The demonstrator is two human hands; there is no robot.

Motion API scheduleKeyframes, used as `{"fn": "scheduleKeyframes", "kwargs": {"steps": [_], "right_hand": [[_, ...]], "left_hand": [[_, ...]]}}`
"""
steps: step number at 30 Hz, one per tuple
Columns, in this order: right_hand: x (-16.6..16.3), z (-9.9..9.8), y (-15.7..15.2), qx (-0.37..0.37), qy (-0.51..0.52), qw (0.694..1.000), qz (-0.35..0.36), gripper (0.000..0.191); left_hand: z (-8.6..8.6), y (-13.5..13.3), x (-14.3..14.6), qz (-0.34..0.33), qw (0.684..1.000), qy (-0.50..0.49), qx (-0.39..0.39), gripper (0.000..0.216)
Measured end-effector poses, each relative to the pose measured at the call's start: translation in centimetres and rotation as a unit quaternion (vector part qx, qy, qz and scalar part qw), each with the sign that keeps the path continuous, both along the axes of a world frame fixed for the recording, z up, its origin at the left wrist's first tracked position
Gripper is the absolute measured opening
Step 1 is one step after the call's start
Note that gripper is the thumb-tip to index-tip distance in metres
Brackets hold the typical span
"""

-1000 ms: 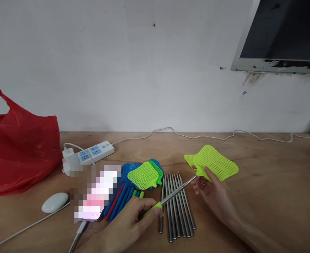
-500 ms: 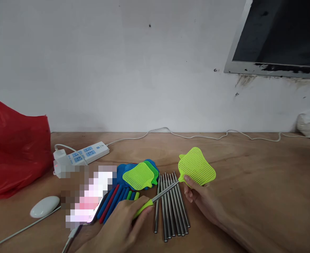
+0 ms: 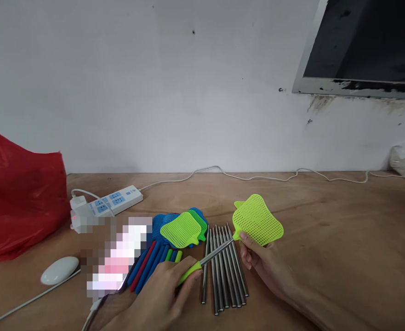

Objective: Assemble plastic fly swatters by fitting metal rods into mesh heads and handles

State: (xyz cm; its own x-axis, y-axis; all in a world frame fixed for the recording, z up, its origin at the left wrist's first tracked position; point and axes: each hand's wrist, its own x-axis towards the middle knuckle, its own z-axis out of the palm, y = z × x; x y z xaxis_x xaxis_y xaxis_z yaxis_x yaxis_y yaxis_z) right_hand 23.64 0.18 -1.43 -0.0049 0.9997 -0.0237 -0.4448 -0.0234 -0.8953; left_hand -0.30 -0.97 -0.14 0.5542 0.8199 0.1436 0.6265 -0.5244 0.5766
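Note:
A yellow-green fly swatter (image 3: pixel 257 219) with a metal rod spans my two hands. My left hand (image 3: pixel 166 285) is closed around its yellow-green handle. Fingers of my right hand (image 3: pixel 260 257) pinch the neck where the mesh head meets the rod. Beneath the rod, several loose metal rods (image 3: pixel 226 276) lie side by side on the table. Left of them is a pile of mesh swatter heads (image 3: pixel 181 230), yellow-green, green and blue. Several coloured handles (image 3: pixel 150 264) in blue, red and green lie partly behind my left hand. Another yellow-green piece peeks out behind the held head.
A white power strip (image 3: pixel 119 200) with a plugged-in adapter sits at the back left, near a red plastic bag (image 3: pixel 23 197). A blurred-out lit phone (image 3: pixel 119 262) and a white mouse-shaped object (image 3: pixel 60 270) lie on the wooden table (image 3: pixel 343 239). A cable (image 3: pixel 257 178) runs along the wall.
Both hands keep their grip on the fly swatter, which has barely moved. The view has shifted very slightly.

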Motion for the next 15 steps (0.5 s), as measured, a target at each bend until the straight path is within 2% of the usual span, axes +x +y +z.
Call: {"fn": "scheduleKeyframes", "kwargs": {"steps": [6,11,15], "right_hand": [[0.1,0.3,0.0,-0.01,0.022,1.0,0.019,0.028],[-0.2,0.7,-0.5,-0.003,-0.012,0.998,0.062,0.026],[-0.2,0.9,-0.2,0.005,-0.006,1.0,0.019,0.03]], "left_hand": [[0.6,0.3,0.2,-0.003,1.0,-0.004,-0.018,0.036],[1.1,0.2,0.4,-0.007,0.999,-0.013,-0.038,0.037],[1.2,0.1,0.4,-0.017,0.999,-0.016,-0.037,0.037]]}}
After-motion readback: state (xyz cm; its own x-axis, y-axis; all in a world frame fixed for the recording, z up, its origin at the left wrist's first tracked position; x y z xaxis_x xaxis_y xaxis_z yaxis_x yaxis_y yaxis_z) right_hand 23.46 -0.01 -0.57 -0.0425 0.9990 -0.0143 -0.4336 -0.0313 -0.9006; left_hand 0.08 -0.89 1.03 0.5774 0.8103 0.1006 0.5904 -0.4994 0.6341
